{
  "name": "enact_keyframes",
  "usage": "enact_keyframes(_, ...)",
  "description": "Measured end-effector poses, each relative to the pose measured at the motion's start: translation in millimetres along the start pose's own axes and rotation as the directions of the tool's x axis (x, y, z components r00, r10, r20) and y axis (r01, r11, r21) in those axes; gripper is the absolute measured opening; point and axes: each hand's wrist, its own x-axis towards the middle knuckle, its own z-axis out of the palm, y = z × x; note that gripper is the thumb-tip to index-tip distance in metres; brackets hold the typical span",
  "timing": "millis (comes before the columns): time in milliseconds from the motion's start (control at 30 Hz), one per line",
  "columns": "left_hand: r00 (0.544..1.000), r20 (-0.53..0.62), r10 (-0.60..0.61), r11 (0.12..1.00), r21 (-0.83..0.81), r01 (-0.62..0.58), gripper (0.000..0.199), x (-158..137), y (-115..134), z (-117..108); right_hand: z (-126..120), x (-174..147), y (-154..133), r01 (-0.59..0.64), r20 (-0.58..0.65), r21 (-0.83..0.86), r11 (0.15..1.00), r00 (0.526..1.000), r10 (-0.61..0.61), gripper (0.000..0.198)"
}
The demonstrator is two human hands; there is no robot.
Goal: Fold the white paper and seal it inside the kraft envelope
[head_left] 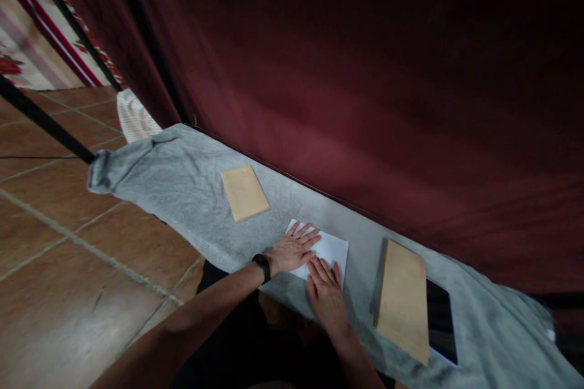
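Observation:
A white sheet of paper (334,248) lies on the grey cloth, partly covered by both hands. My left hand (294,250), with a dark band on its wrist, rests flat across the paper's left part, fingers spread. Close beside it, my right hand (326,295) lies on the paper's lower middle with its fingers stretched out. Neither hand grips anything. To the left of the paper is a tan envelope (245,192), lying flat. Further right sits a thicker stack of tan envelopes (404,298).
The grey cloth (182,170) covers a narrow surface. A dark-screened tablet (440,319) lies partly beneath the right stack. A dark red curtain (319,103) hangs along the back edge. A black bar (45,121) and tiled floor (68,292) are at left.

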Motion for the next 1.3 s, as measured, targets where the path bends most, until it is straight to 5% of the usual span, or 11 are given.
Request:
enact_keyframes(267,1.000,0.024,0.009,0.999,-0.034,-0.008,0.057,-0.9,4.4,-5.3,-14.6,-26.3,-3.1,0.083,0.133,0.015,0.996,0.987,-0.084,0.043)
enact_keyframes(1067,0.999,0.027,0.042,0.999,-0.023,-0.041,0.051,-15.0,23.3,-1.9,-10.0,-33.7,3.1,0.098,0.056,0.074,0.992,0.993,-0.102,0.041)
enact_keyframes(1200,0.994,0.020,0.109,0.992,-0.070,-0.107,0.050,-40.4,28.6,-7.9,-6.2,-27.7,20.2,-0.056,-0.064,0.108,0.993,0.996,0.063,0.043)
enact_keyframes(1300,0.987,0.015,0.161,0.985,-0.067,-0.160,0.051,-58.3,34.0,-12.8,-9.4,-16.2,37.3,-0.293,-0.189,0.080,0.953,0.934,0.303,0.045)
